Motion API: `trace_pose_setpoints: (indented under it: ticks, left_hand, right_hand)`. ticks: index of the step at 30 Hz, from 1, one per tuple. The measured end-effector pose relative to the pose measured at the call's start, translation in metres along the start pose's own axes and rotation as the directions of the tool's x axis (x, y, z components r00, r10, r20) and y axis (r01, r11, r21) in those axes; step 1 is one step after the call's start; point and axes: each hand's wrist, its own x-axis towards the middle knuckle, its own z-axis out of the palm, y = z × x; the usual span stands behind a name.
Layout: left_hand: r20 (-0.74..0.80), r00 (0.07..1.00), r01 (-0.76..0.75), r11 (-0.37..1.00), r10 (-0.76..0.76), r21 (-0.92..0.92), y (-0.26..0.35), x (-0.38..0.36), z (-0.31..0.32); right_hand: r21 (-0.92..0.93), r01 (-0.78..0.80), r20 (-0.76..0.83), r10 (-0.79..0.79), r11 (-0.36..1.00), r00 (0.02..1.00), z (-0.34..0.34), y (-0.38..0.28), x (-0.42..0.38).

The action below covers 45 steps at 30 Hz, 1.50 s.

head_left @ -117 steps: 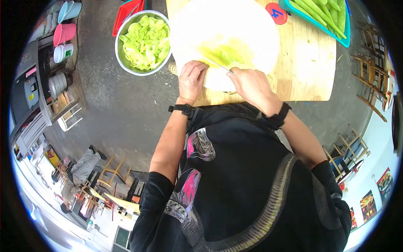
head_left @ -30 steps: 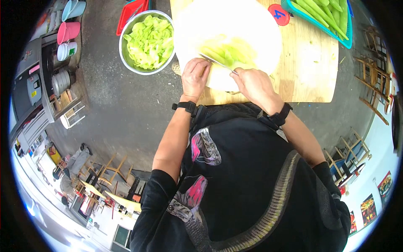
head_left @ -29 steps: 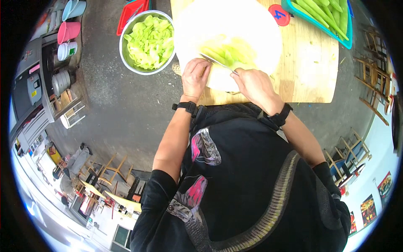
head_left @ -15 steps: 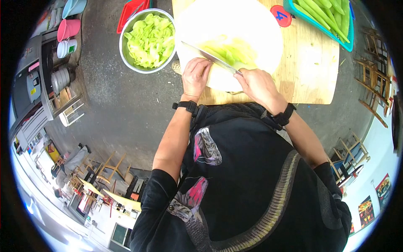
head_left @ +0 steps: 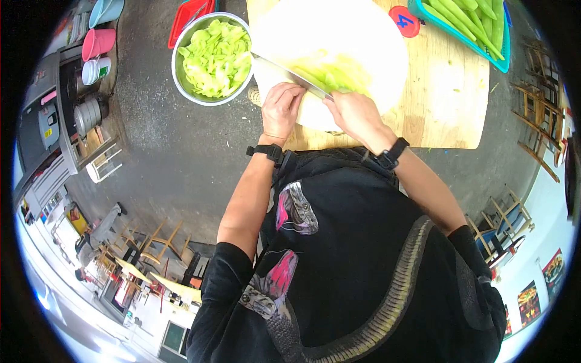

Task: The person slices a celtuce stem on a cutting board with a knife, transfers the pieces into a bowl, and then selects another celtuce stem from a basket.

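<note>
My right hand (head_left: 360,118) is closed round the handle of a knife (head_left: 290,74), whose long blade slants up and left over the white round cutting board (head_left: 375,36). My left hand (head_left: 281,109) rests at the board's lower left edge, fingers bent together against the near side of the blade. What those fingers hold, if anything, is hidden. Light green slices (head_left: 333,71) lie on the board beyond the blade. Left of the board, a metal bowl (head_left: 180,75) is full of similar pale green slices.
The board lies on a wooden table (head_left: 445,97). At the table's upper right are a teal basket (head_left: 507,57) of long green vegetables and a red disc (head_left: 404,22) marked 4. A red tray (head_left: 181,24) is behind the bowl. Buckets and a stool stand at left, chairs at right.
My right hand and the knife have moved left and slightly up, so the blade tip now reaches the board's left edge near the bowl. My left hand has hardly moved.
</note>
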Motion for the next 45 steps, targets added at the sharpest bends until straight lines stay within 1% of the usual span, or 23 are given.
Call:
trace_pose_setpoints:
  ticks: [3, 6, 10, 12, 13, 15, 16, 17, 18, 20, 21, 23, 25, 26, 27, 28, 29, 30, 32, 35, 39, 43, 45]
  left_hand:
    - [0.001, 1.000, -0.010, 1.000, 0.010, -0.001, 0.000, 0.001, -0.001]
    - [0.015, 1.000, -0.012, 1.000, 0.012, 0.019, 0.003, 0.003, -0.004]
    - [0.041, 0.999, -0.006, 0.999, 0.005, 0.033, 0.005, 0.008, -0.006]
    - [0.045, 0.999, -0.002, 1.000, 0.001, 0.025, 0.007, 0.009, -0.004]
    - [0.059, 0.998, -0.004, 0.999, 0.001, 0.044, 0.009, 0.010, -0.005]
    - [0.070, 0.998, -0.001, 0.998, -0.004, 0.068, 0.010, 0.012, -0.007]
    - [0.055, 0.998, 0.025, 0.997, -0.029, 0.069, 0.010, 0.013, -0.007]
    - [0.042, 0.998, 0.051, 0.996, -0.054, 0.070, 0.011, 0.013, -0.008]
    - [0.042, 0.998, 0.051, 0.996, -0.054, 0.071, 0.011, 0.013, -0.007]
    - [0.009, 0.996, 0.083, 0.992, -0.084, 0.099, 0.010, 0.014, -0.006]
    - [0.006, 0.996, 0.083, 0.991, -0.084, 0.101, 0.010, 0.013, -0.005]
    - [0.016, 0.964, 0.265, 0.964, -0.266, 0.015, 0.011, 0.013, -0.003]
    - [0.000, 0.958, 0.288, 0.958, -0.288, -0.010, 0.017, 0.018, -0.004]
    - [-0.013, 0.951, 0.308, 0.951, -0.309, -0.035, 0.020, 0.020, -0.005]
    - [-0.018, 0.952, 0.305, 0.952, -0.306, -0.033, 0.016, 0.021, -0.003]
    - [-0.020, 0.970, 0.243, 0.970, -0.242, 0.024, 0.012, 0.021, -0.002]
    - [-0.017, 0.984, 0.180, 0.980, -0.179, 0.081, 0.008, 0.020, -0.001]
    - [-0.019, 0.984, 0.178, 0.981, -0.177, 0.082, 0.007, 0.021, -0.002]
    - [0.039, 0.955, 0.293, 0.956, -0.293, -0.002, 0.005, 0.022, -0.003]
    - [0.053, 0.954, 0.290, 0.954, -0.294, 0.069, 0.003, 0.023, -0.003]
    - [0.052, 0.944, 0.322, 0.945, -0.325, 0.057, 0.008, 0.026, -0.006]
    - [0.111, 0.936, 0.326, 0.942, -0.333, 0.081, 0.011, 0.026, -0.017]
    - [0.125, 0.930, 0.340, 0.937, -0.347, 0.077, 0.013, 0.026, -0.022]
  right_hand:
    - [0.031, -0.025, 0.034, 0.024, 0.999, 0.999, -0.003, -0.010, 0.016]
    - [0.061, -0.040, 0.008, 0.040, 0.997, 0.999, -0.004, -0.008, 0.018]
    - [0.059, -0.074, 0.025, 0.073, 0.995, 0.997, -0.007, 0.011, 0.004]
    - [0.185, -0.179, 0.037, 0.176, 0.966, 0.984, -0.002, 0.032, -0.009]
    - [0.206, -0.239, 0.107, 0.221, 0.949, 0.969, -0.011, 0.037, -0.015]
    - [0.255, -0.217, 0.090, 0.200, 0.942, 0.976, -0.010, 0.057, -0.026]
    - [0.305, -0.196, 0.075, 0.182, 0.932, 0.980, -0.012, 0.064, -0.032]
    - [0.369, -0.257, 0.114, 0.231, 0.893, 0.966, -0.016, 0.073, -0.038]
    - [0.369, -0.256, 0.114, 0.230, 0.893, 0.967, -0.023, 0.076, -0.043]
    - [0.427, -0.341, 0.191, 0.284, 0.837, 0.939, -0.040, 0.078, -0.050]
    - [0.492, -0.335, 0.173, 0.286, 0.804, 0.942, -0.046, 0.076, -0.055]
    - [0.493, -0.316, 0.147, 0.280, 0.810, 0.949, -0.045, 0.085, -0.061]
    - [0.495, -0.298, 0.121, 0.275, 0.816, 0.954, -0.044, 0.087, -0.066]
    - [0.520, -0.353, 0.149, 0.324, 0.778, 0.934, -0.042, 0.088, -0.068]
    - [0.542, -0.404, 0.176, 0.370, 0.737, 0.912, -0.041, 0.087, -0.069]
    - [0.543, -0.399, 0.172, 0.368, 0.739, 0.914, -0.040, 0.086, -0.070]
    - [0.598, -0.396, 0.166, 0.375, 0.697, 0.912, -0.037, 0.084, -0.072]
    - [0.651, -0.390, 0.163, 0.382, 0.652, 0.910, -0.035, 0.084, -0.073]
    - [0.661, -0.403, 0.177, 0.391, 0.633, 0.903, -0.029, 0.087, -0.074]
    - [0.663, -0.419, 0.192, 0.401, 0.620, 0.896, -0.031, 0.090, -0.074]
    - [0.648, -0.435, 0.197, 0.414, 0.625, 0.888, -0.034, 0.093, -0.078]
    - [0.627, -0.420, 0.156, 0.422, 0.656, 0.893, -0.035, 0.098, -0.086]
    - [0.661, -0.409, 0.158, 0.416, 0.629, 0.896, -0.036, 0.100, -0.091]
